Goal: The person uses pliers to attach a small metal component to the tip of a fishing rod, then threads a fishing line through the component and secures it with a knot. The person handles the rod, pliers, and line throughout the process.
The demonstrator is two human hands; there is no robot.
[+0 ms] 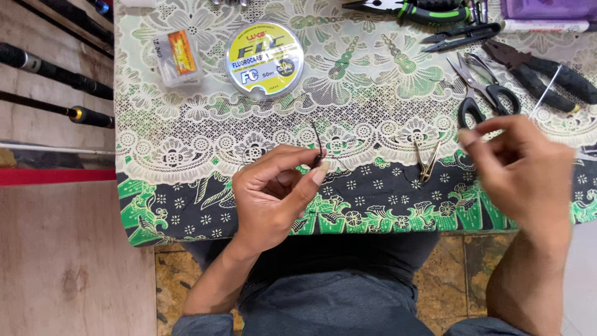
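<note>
From the head camera, the left hand (273,196) pinches a small dark hook (318,146) between thumb and forefinger above the table's front edge; the right hand (519,171) hovers nearby, fingertips pinched, contents unclear. A loosened pinch could drop the hook onto the patterned cloth (373,87).

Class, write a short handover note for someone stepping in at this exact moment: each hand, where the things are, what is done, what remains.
Left hand: pinches a small dark hook between thumb and forefinger, above the table edge.
Right hand: raised, fingers pinched as if pulling a thin line; the line itself is too fine to see.
On the tablecloth: line spool, small packet, scissors, pliers, metal clip.
Done: hook picked up.
Left: whether a knot is tied cannot be told.
</note>
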